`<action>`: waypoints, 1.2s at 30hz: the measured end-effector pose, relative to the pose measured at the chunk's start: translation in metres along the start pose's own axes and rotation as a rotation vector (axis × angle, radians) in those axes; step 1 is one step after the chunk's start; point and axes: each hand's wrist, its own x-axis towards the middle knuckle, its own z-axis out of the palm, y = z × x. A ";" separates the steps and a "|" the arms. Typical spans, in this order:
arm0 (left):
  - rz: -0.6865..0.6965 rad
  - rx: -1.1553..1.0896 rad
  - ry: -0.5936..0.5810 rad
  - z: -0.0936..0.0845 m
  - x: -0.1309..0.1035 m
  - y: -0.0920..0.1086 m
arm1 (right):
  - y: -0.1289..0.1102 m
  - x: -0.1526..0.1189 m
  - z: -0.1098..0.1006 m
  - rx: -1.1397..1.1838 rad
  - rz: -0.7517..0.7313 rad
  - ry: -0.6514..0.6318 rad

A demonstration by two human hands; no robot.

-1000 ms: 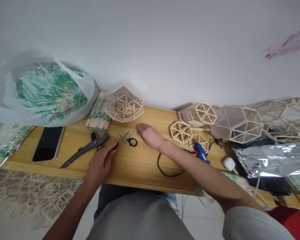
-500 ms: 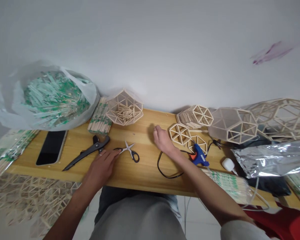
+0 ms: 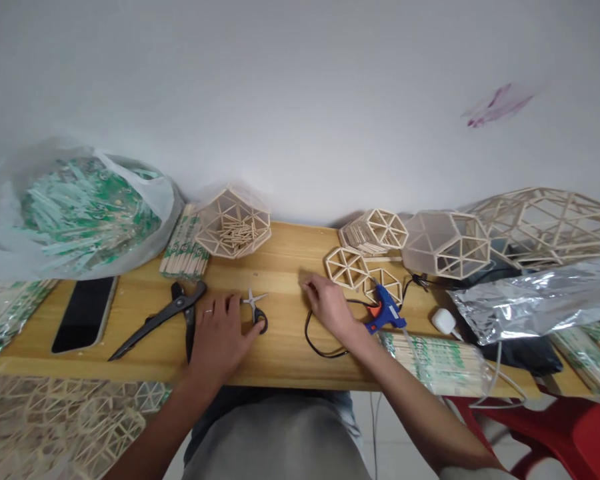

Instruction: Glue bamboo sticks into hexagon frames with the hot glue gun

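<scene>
Left hand (image 3: 219,331): lies flat on the bench (image 3: 280,347), palm down, fingers spread and gripping nothing; a ring shows on one finger. Its fingertips touch the small scissors, and its near side rests beside the shears.
Right hand (image 3: 327,303): rests on the bench with fingers loosely curled downward; whether anything is pinched under the fingertips cannot be told. The black cord passes just beside the wrist.
Small scissors (image 3: 257,308): black handles, blades slightly apart, lying flat on the bench at 2 o'clock of the left hand, between the two hands.
Shears (image 3: 163,317): large, black, lying flat at 10 o'clock of the left hand, tips pointing toward the phone.
Phone (image 3: 85,313): dark screen up, at 9 o'clock of the shears, near the left end of the bench.
Stick bowl (image 3: 233,223): lattice bowl of wooden sticks holding loose short sticks, at 12 o'clock of the left hand, against the wall.
Stick bundle (image 3: 184,241): wrapped sticks with green print, just beside the bowl at its 9 o'clock.
Plastic bag (image 3: 75,213): clear, full of green-printed wrappers, at the far left.
Hexagon frames (image 3: 347,267): flat stick hexagons at 1 o'clock of the right hand, close to its fingertips.
Glue gun (image 3: 385,308): blue with orange trigger, lying at 3 o'clock of the right hand.
Black cord (image 3: 313,340): looped on the bench at 6 o'clock of the right hand.
Stick domes (image 3: 447,243): larger lattice shapes at the far right.
</scene>
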 end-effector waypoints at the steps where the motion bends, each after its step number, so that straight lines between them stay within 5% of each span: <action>1: 0.000 -0.005 -0.033 0.000 0.000 0.002 | -0.001 -0.004 0.000 -0.004 -0.008 -0.004; 17: 0.109 -0.258 -0.179 0.019 0.003 -0.004 | -0.029 -0.052 -0.021 -0.276 0.238 -0.280; 23: 0.353 -0.289 -0.207 0.024 -0.007 0.011 | -0.023 -0.059 -0.017 -0.222 0.146 -0.202; 36: 0.552 -0.195 -0.078 0.017 -0.011 0.014 | -0.015 -0.055 -0.005 -0.114 -0.176 -0.127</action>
